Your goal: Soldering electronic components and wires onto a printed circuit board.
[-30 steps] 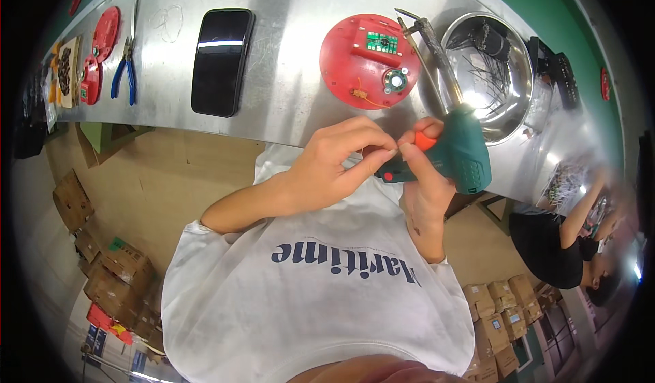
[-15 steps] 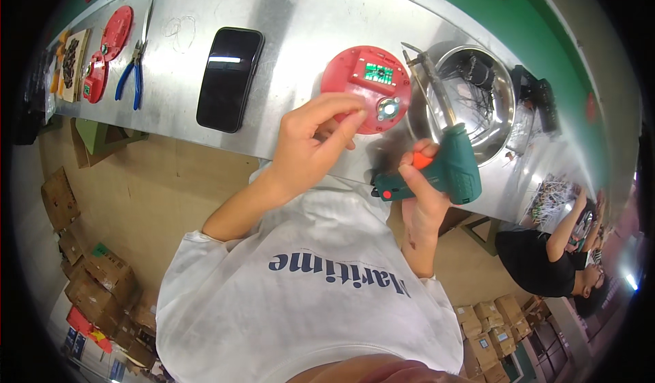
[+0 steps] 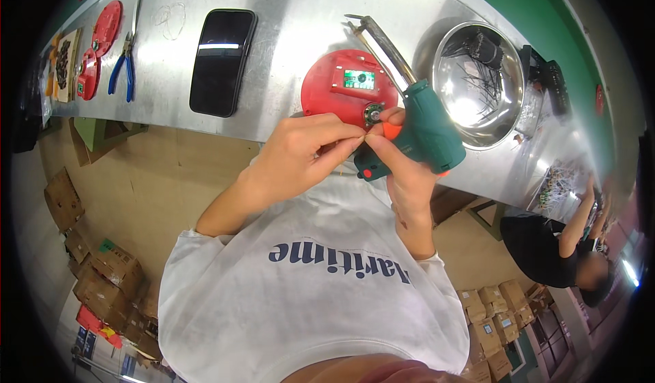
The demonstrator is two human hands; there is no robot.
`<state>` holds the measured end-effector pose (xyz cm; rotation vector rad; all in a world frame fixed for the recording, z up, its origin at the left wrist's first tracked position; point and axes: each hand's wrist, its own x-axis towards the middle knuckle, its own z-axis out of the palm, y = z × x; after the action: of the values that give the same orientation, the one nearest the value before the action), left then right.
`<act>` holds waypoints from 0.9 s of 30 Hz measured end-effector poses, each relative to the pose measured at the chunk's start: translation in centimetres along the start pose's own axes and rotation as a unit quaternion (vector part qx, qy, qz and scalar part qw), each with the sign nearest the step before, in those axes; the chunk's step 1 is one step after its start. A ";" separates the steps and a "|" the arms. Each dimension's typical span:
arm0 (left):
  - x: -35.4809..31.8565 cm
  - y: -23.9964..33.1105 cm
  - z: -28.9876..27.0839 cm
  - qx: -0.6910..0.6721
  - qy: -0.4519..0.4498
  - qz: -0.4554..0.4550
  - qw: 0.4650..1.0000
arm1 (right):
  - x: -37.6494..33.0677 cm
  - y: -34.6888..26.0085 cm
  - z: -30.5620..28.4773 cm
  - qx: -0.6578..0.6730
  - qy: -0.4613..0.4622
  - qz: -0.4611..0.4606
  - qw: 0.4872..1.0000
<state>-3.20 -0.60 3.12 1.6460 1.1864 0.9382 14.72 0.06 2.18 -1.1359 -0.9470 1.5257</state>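
My right hand (image 3: 407, 178) is wrapped round the handle of a green soldering gun (image 3: 431, 127) with an orange trigger. Its long metal tip points up and to the left, above a round red plastic plate (image 3: 321, 86). A small green circuit board (image 3: 359, 79) sits in the plate's raised frame, and a round metal part (image 3: 372, 114) lies nearer to me. My left hand (image 3: 300, 152) is closed in a pinch at the plate's near edge, fingertips meeting my right thumb. Whatever is in that pinch is too small to make out.
A steel bowl (image 3: 508, 120) with dark wire bits stands right of the soldering gun. A black phone (image 3: 220, 65), blue-handled pliers (image 3: 123, 72) and more red plates (image 3: 107, 28) lie to the left. A co-worker (image 3: 546, 243) sits at the far right.
My right hand has brought the soldering gun leftward, its tip now above the red plate. My two hands have come together at the fingertips. The red plate appears slightly further left.
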 end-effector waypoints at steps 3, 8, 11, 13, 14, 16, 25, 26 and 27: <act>-0.4 -0.1 -0.1 0.021 0.007 0.013 1.000 | 0.0 0.1 0.2 -0.014 -0.014 0.004 1.000; -0.9 -0.2 0.3 -0.053 0.008 -0.021 0.998 | 0.0 0.0 0.5 -0.008 -0.003 0.011 1.000; -0.7 0.6 0.1 -0.084 -0.006 -0.070 0.994 | 0.0 0.1 0.5 0.013 -0.015 0.009 1.000; -0.6 0.8 0.2 -0.104 -0.019 -0.111 0.988 | 0.0 0.0 0.5 0.008 0.000 0.018 1.000; -0.4 0.8 0.4 -0.091 -0.010 -0.102 0.991 | 0.0 0.1 0.5 0.007 0.000 0.019 1.000; -0.3 0.6 0.8 -0.078 -0.001 -0.094 0.992 | 0.2 0.1 0.5 0.025 0.000 0.009 1.000; -0.2 0.4 1.5 -0.033 0.050 -0.028 0.998 | 0.4 -0.4 0.6 0.160 0.031 0.079 0.983; -0.1 0.6 1.4 -0.034 0.046 -0.033 0.998 | 0.3 -0.4 0.6 0.161 0.033 0.080 0.983; -0.1 0.7 1.4 -0.035 0.042 -0.039 0.998 | 0.3 -0.5 0.7 0.146 0.038 0.079 0.985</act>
<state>-1.72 -1.13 3.25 1.5067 1.2515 0.9976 14.14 0.45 2.75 -1.0669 -0.5685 1.6733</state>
